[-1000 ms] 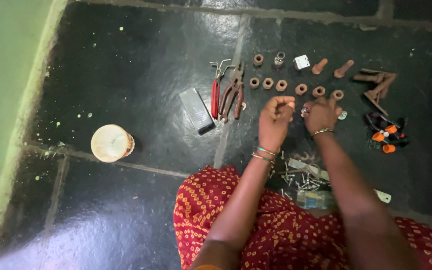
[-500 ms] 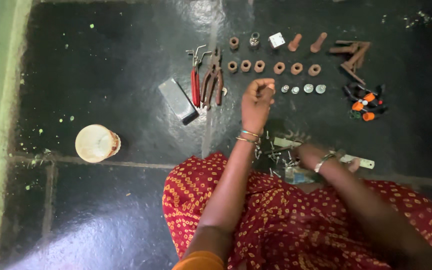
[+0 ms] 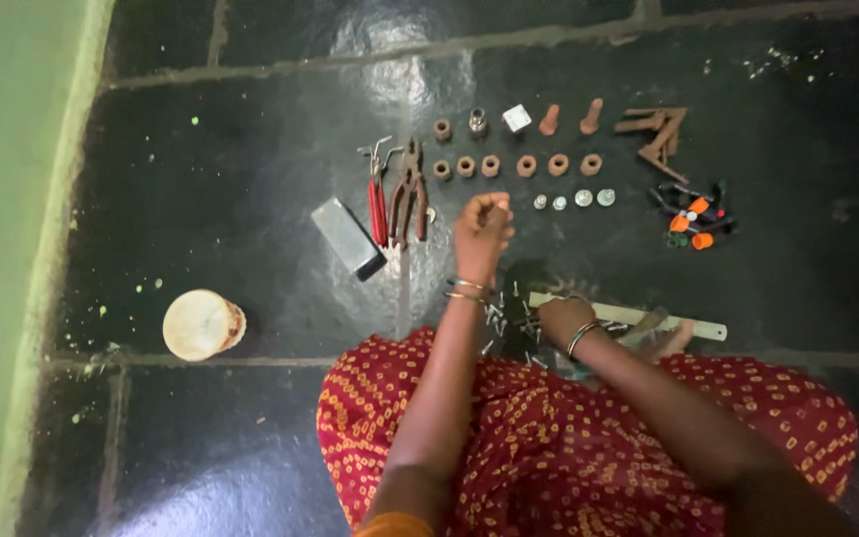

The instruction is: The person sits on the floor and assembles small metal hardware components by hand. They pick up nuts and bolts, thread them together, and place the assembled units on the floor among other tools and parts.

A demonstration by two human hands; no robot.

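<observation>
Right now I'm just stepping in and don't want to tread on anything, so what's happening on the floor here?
A person sits on the dark tiled floor sorting small hardware. The left hand is raised in a loose fist near a row of rusty nuts and four small silver pieces; whether it grips something is unclear. The right hand rests low among loose screws, beside a pale flat strip. Pliers lie to the left.

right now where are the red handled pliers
In the head view, the red-handled pliers lie on the dark floor left of the left hand, between the grey block and rusty pliers.
</observation>
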